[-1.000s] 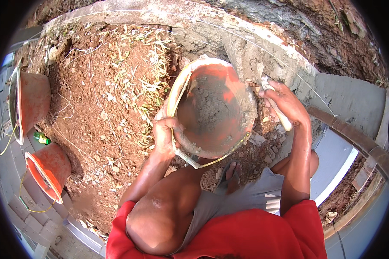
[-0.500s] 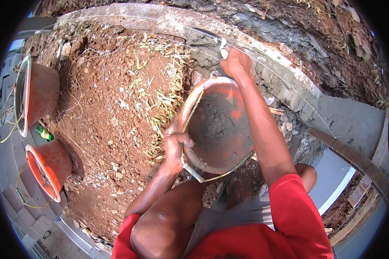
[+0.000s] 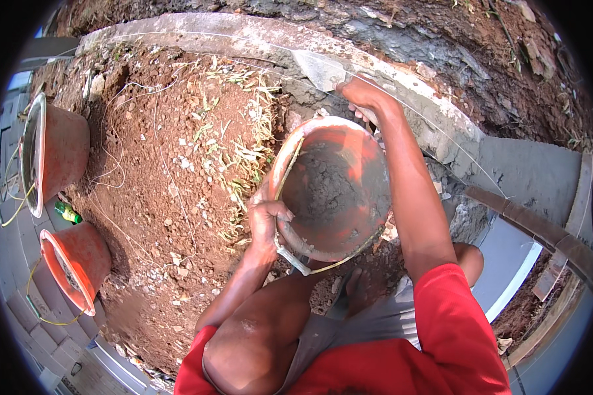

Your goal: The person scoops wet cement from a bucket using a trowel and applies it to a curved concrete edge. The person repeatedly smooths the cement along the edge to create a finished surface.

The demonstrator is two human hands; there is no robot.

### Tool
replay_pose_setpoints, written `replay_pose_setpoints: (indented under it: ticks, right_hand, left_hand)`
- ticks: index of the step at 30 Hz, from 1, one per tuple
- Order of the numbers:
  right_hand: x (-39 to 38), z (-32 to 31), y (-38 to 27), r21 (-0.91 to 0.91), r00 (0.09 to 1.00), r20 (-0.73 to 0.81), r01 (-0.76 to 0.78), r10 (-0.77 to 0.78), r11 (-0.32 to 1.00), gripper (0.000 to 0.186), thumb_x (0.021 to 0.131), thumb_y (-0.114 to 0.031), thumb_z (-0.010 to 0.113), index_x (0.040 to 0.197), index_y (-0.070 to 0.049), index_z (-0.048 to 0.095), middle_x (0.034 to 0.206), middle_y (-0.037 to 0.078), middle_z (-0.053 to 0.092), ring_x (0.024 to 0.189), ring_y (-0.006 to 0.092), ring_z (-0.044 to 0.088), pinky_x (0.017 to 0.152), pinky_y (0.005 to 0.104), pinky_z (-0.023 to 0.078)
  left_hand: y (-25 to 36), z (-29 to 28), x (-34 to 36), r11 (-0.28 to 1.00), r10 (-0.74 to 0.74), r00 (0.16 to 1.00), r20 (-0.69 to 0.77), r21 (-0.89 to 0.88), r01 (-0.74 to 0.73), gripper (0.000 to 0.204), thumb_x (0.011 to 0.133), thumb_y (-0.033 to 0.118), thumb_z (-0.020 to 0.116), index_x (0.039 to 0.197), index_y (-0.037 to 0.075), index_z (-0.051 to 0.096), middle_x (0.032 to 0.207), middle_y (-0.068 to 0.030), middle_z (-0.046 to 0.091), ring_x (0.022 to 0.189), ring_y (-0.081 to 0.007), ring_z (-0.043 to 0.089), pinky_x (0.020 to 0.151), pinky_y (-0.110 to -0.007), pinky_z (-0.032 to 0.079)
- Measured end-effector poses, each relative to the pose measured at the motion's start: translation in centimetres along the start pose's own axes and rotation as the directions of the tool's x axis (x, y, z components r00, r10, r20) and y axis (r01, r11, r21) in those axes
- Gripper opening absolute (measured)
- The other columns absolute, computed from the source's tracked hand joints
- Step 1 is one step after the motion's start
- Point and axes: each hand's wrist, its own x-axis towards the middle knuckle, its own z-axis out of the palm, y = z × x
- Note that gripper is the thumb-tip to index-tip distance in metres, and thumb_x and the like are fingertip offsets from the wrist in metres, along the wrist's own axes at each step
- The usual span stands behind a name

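Note:
My left hand (image 3: 266, 220) grips the rim of an orange bucket (image 3: 287, 148), thumb hooked over the edge. The bucket is tilted so its mouth faces me, and grey wet mortar (image 3: 333, 181) lies inside. A yellowish cord handle (image 3: 339, 264) hangs along the lower rim. Beyond the bucket, my right hand (image 3: 369, 95) is closed round the handle of a trowel. The trowel's pale flat blade (image 3: 319, 70) points to the upper left, over the mortar-covered top of a low curved wall (image 3: 435, 128). Its broad face shows.
Two more orange buckets (image 3: 66, 148) (image 3: 89, 257) stand at the left on grey paving, a green bottle (image 3: 67, 212) between them. A taut string (image 3: 445, 130) runs along the wall. Loose soil (image 3: 151, 217) with stones lies left of me; a dark bar (image 3: 534, 230) crosses at the right.
The trowel has turned from edge-on to showing its flat face, and my right hand has rolled and shifted slightly right and down. My left hand still holds the bucket.

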Motion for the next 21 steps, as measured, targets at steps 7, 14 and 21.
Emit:
replay_pose_setpoints:
  ticks: [7,14,21]
  right_hand:
    - [-14.8,-1.1,5.5,0.274,0.995,-0.070,-0.048,0.069,0.961,0.058,0.101,-0.041,0.064,0.138,0.004,0.060,0.080,0.005,0.062,0.060,0.0135,0.061,0.054,0.0287,0.049]
    - [-31.1,-1.7,15.2,0.431,0.990,0.045,-0.143,0.137,0.891,0.039,0.096,-0.026,0.076,0.126,-0.003,0.066,0.088,0.003,0.065,0.067,0.0119,0.062,0.060,0.0292,0.051]
    - [-19.4,6.8,12.8,-0.218,0.946,-0.295,0.072,-0.136,0.973,0.039,0.097,-0.023,0.066,0.128,0.002,0.067,0.127,0.030,0.069,0.112,0.0479,0.069,0.095,0.0531,0.054]
  left_hand:
    - [1.0,0.8,-0.1,0.993,0.033,0.997,-0.076,0.113,-0.025,0.084,0.065,-0.007,0.051,0.149,-0.006,0.052,0.125,-0.0151,0.071,0.065,-0.0122,0.064,0.061,-0.023,0.055]
    - [2.0,3.9,1.1,0.945,0.024,0.990,0.139,0.319,-0.068,0.062,0.054,-0.013,0.057,0.114,-0.009,0.071,0.139,-0.0147,0.067,0.112,-0.0174,0.062,0.087,-0.024,0.050]
    - [1.3,4.0,7.0,0.855,0.082,0.928,0.364,0.452,-0.253,0.020,0.045,-0.009,0.061,0.054,0.003,0.047,0.130,-0.0225,0.073,0.129,-0.0267,0.060,0.115,-0.036,0.038]
